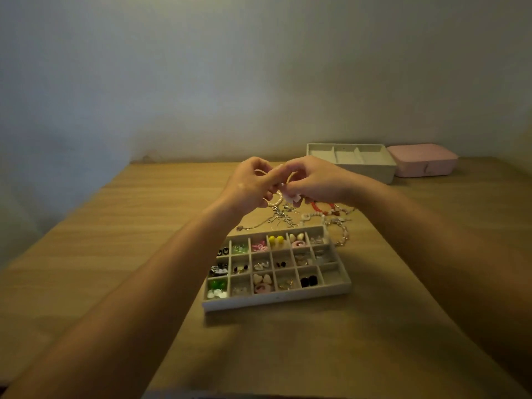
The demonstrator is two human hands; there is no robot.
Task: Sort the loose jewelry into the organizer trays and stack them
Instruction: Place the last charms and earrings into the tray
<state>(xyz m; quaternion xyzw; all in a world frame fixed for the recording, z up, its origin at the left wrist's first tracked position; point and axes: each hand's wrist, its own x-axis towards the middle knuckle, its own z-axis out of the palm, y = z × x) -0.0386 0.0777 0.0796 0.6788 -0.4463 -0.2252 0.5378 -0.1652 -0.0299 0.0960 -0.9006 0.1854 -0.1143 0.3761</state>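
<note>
Bracelet (275, 200) loop hangs downward | left hand (253, 182) pinches it | right hand (313, 182) pinches it

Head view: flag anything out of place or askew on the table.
The compartment tray sits skewed on the table, and necklaces and bracelets lie in a tangled heap behind it, one bracelet against its far right corner.

Bare left grip (250, 183), bare right grip (316, 182), bare forearms (161, 269)

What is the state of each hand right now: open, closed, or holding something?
Left hand: closed, pinching the pearl bracelet.
Right hand: closed, pinching the same pearl bracelet near its pale pink charm.
</note>
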